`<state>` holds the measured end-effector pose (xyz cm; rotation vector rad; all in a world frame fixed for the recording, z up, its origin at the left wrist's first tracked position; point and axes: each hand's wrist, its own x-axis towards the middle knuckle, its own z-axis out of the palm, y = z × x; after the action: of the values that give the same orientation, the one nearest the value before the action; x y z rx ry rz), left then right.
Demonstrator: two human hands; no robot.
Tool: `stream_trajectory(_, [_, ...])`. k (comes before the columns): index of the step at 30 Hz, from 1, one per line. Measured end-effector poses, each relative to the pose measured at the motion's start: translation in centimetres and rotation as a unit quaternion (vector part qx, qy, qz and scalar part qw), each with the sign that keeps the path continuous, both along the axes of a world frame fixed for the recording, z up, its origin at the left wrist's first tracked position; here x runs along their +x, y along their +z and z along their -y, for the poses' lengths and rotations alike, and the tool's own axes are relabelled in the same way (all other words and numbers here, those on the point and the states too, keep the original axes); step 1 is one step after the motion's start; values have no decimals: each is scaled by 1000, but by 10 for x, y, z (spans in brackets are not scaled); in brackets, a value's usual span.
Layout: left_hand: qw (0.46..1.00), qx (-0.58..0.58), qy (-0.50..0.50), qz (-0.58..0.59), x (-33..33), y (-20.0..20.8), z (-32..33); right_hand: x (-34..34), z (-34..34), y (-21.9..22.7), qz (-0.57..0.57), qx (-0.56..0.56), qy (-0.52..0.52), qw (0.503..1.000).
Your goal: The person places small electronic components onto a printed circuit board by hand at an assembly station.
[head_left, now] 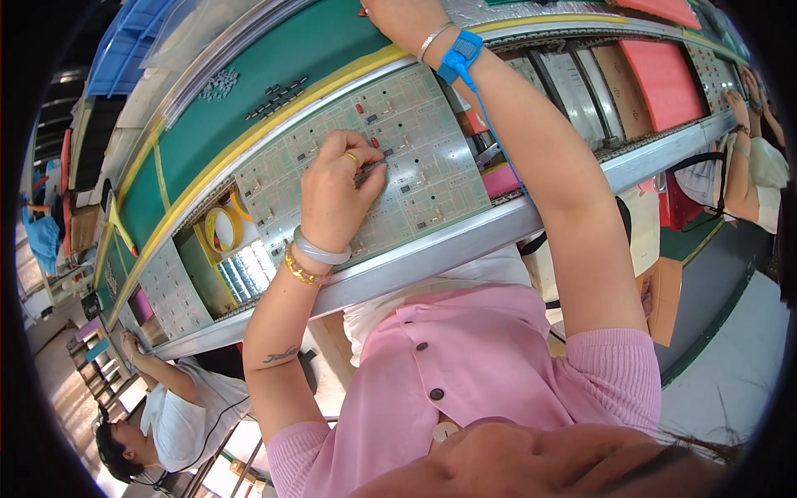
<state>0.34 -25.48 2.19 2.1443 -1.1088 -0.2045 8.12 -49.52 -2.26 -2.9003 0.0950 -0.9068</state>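
A wide circuit board panel (448,170) lies on the rail line in front of me, dotted with small parts. My left hand (336,187), wearing a ring and bangles, rests low over its middle. Thumb and forefinger are drawn together around something small and dark that I cannot make out. Just beyond these fingertips a red component (375,143) stands on the board, and another red component (359,109) sits farther back. My right hand (407,21) reaches past the line's far edge. The picture's top cuts off most of its fingers; a small red bit shows at its edge.
Beyond the yellow-edged rail, a green surface holds pale small parts (219,85) and rows of black components (276,98). Yellow tape rolls (222,228) lie left of the board. A blue wrist strap (460,58) trails its cord across the line. Co-workers sit at both sides.
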Motion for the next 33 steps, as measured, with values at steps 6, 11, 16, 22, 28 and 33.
stream_trajectory(6, [1000,3,-1,11,0,-1,1,-7,1,8,12,56,9,998])
stream_trajectory(11, [1000,5,12,-1,0,2,4,-7,1,8,44,52,25,997])
stream_trajectory(16, [997,10,-17,77,3,-3,2,-11,-1,16,35,43,43,998])
stream_trajectory(22, [998,12,11,53,8,21,-18,-35,-21,50,44,148,96,983])
stream_trajectory(28, [985,2,167,46,101,25,-71,-116,-61,78,-86,315,192,926])
stream_trajectory(33, [969,-1,198,150,197,-12,-83,-163,-84,63,-170,339,184,907])
